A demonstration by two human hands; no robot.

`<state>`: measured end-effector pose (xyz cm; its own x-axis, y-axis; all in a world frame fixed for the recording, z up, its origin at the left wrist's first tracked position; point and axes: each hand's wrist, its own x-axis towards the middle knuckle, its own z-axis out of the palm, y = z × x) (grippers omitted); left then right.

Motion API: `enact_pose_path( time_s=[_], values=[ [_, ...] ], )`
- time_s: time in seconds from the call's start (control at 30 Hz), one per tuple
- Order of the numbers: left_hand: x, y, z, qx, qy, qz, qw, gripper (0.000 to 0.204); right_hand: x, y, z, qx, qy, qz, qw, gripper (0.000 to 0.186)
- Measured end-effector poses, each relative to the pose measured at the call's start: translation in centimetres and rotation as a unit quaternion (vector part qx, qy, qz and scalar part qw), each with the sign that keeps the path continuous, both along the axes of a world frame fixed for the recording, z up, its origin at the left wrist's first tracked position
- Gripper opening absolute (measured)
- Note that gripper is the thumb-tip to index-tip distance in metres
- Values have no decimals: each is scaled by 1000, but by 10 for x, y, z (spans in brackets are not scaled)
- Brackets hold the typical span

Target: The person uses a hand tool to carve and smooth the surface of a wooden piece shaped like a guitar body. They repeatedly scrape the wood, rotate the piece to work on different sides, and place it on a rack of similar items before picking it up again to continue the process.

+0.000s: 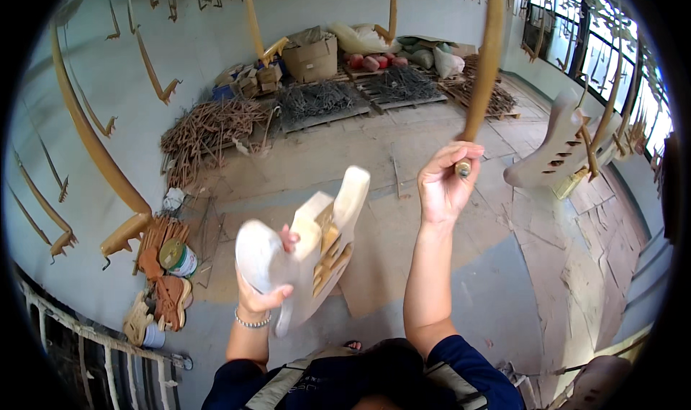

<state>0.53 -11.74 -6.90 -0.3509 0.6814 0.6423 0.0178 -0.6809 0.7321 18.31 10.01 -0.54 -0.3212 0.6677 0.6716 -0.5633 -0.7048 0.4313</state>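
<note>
My left hand (263,295) is closed around the rounded end of a pale carved wooden piece (317,268), which has several slots through its middle. The piece is tilted, its far arm pointing up and to the right, and it stays apart from my right hand. That right hand (445,185) is raised, fingers wrapped round the lower end of a long yellow-brown wooden rod (488,57). A small round metal-looking tip (462,168) shows between my fingers. The top of the rod runs out of view. A beaded bracelet (252,319) circles my left wrist.
Long wooden hangers with hooked, toothed ends (128,230) hang on the left. A similar slotted wooden piece (558,147) hangs at right. Behind lie a rod pile (209,133), pallets of dark metal parts (317,102) and a cardboard box (311,59). Cans (178,257), shoes (173,300) and a railing (93,334) are lower left.
</note>
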Motion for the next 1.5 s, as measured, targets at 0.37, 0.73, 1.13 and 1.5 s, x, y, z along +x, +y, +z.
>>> enact_pose_path(
  time_s=[0.37,0.73,1.13,1.5],
  values=[
    [8,83,90,107,13,-150,983,70,14,-74,-13,190,-312,-846,389,67],
    [24,112,113,125,40,-320,938,71,21,-93,-5,149,-361,-872,295,63],
    [-1,136,113,58,68,-381,920,86,-1,-88,-23,45,-485,-836,251,80],
    [91,164,57,372,172,134,902,34,153,-226,-297,-132,-819,-546,116,38]
  ],
)
